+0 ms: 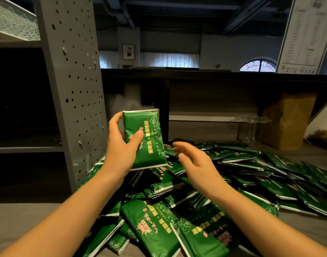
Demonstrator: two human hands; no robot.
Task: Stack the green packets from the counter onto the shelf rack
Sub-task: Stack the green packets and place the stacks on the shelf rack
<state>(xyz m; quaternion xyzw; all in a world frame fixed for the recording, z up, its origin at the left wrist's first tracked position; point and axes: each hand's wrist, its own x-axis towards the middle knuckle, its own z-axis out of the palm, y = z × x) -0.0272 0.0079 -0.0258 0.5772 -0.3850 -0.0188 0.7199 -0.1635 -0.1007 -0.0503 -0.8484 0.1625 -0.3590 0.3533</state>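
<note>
Left grip point(120, 147) holds one green packet point(146, 140); right grip point(196, 164) slack, empty. We should lay it flat on the shelf rack point(73, 89).

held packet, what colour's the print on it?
Green packet: pink and yellow print, pale swirl lines, silver end seams. Head view.

Brown paper bag point(287, 121) upright, back right; clear glassware point(251, 127) just beside it (form unclear); framed picture point(128, 51) on far wall.

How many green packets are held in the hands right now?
1: the left hand grips one green packet upright above the pile; the right hand holds none. Another could hide behind it.
</note>
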